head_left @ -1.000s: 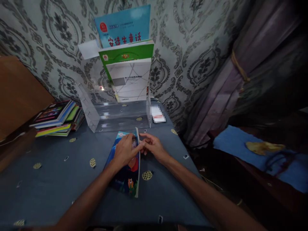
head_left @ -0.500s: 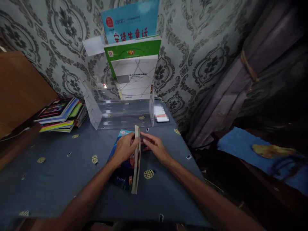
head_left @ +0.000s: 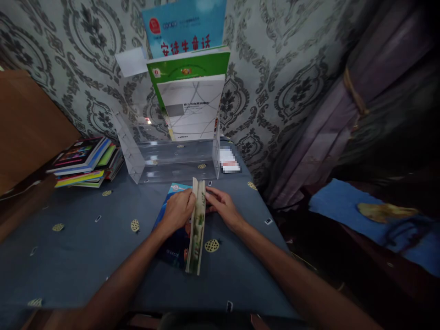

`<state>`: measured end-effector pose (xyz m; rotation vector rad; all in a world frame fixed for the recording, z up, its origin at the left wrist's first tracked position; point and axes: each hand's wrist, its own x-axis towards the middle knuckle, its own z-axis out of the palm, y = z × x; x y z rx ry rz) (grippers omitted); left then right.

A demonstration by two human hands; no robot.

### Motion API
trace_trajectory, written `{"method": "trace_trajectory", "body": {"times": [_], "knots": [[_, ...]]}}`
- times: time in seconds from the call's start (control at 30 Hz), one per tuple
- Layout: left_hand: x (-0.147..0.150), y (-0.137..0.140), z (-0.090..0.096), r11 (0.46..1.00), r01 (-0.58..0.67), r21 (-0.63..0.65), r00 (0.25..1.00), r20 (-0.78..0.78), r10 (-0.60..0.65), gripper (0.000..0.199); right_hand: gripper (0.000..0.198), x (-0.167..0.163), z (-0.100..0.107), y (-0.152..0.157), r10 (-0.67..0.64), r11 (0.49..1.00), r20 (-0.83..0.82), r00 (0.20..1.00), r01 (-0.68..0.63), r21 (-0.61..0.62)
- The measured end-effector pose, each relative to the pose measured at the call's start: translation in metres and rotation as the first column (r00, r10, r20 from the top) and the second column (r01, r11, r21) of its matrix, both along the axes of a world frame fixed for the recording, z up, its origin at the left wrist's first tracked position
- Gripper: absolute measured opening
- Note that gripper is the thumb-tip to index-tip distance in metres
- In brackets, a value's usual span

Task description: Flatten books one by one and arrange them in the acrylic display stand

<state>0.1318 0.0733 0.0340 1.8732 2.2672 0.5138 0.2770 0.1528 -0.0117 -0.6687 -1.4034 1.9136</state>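
A dark blue picture-covered book (head_left: 197,233) stands on its lower edge on the cloth, parted partway, with a gap between two blocks of pages. My left hand (head_left: 178,211) grips the left block, its thumb pressed at the inner edge and its fingers over the blue cover. On the other side, my right hand (head_left: 223,208) holds the right block by its upper part, thumb near the page edge. Most of the right fingers are hidden behind the pages.
Behind the book is a clear acrylic rack (head_left: 177,172), its back tier holding a white booklet (head_left: 195,121), a green book (head_left: 206,64) and a light blue book (head_left: 187,25). Stacked books (head_left: 85,160) lie at the left. A blurred white item (head_left: 229,160) rests right of the rack.
The right block of pages has come away from the left one, opening a gap in the book. My right hand has moved slightly right; my left hand stays on the cover side.
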Motion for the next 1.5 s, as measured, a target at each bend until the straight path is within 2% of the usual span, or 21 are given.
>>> {"method": "trace_trajectory", "body": {"times": [0.2,0.3,0.43,0.57,0.67,0.77,0.93,1.07,1.17,1.33,1.43,1.5], "knots": [[0.005,-0.002,0.004,1.000,-0.014,0.000,0.999,-0.031,0.014,0.035,0.055,0.000,0.001,0.001,-0.002,1.000,0.019,1.000,0.002,0.001],[0.011,-0.003,0.002,0.999,0.002,0.042,0.998,-0.056,0.000,0.032,0.053,-0.001,-0.001,0.002,-0.008,1.000,0.030,1.000,0.009,-0.003],[0.022,-0.007,-0.008,0.995,0.055,0.085,0.983,-0.177,-0.039,0.036,0.048,-0.001,-0.003,0.006,-0.053,0.999,0.062,0.997,0.053,-0.001],[0.028,-0.010,-0.016,0.995,0.084,0.053,0.952,-0.300,-0.065,0.041,0.044,-0.009,-0.002,0.017,-0.162,0.987,0.197,0.967,0.155,0.051],[0.021,-0.010,-0.018,0.991,0.125,0.052,0.950,-0.295,-0.104,0.037,0.037,-0.019,0.000,0.030,-0.211,0.977,0.288,0.934,0.196,0.080],[0.005,-0.013,-0.017,0.971,0.229,0.070,0.953,-0.218,-0.209,0.034,0.028,-0.027,0.001,0.043,-0.241,0.971,0.356,0.903,0.221,0.094],[-0.010,-0.044,-0.012,0.889,0.458,0.009,0.887,-0.072,-0.456,0.051,0.024,-0.036,-0.002,0.059,-0.293,0.956,0.461,0.838,0.248,0.156],[0.000,-0.081,-0.014,0.836,0.548,-0.043,0.830,-0.102,-0.549,0.076,0.024,-0.039,-0.002,0.063,-0.314,0.948,0.503,0.805,0.234,0.216],[0.010,-0.098,-0.022,0.855,0.516,-0.052,0.836,-0.188,-0.516,0.067,0.025,-0.039,-0.001,0.062,-0.330,0.939,0.518,0.790,0.220,0.263],[0.016,-0.106,-0.035,0.872,0.490,-0.006,0.836,-0.280,-0.471,0.048,0.026,-0.037,0.002,0.058,-0.341,0.927,0.523,0.781,0.186,0.326],[0.017,-0.108,-0.036,0.856,0.513,0.058,0.821,-0.324,-0.470,0.043,0.022,-0.031,0.006,0.052,-0.382,0.879,0.552,0.741,0.107,0.465],[0.017,-0.109,-0.035,0.851,0.514,0.103,0.829,-0.312,-0.464,0.041,0.014,-0.025,0.007,0.045,-0.467,0.792,0.570,0.676,0.033,0.609]]}}
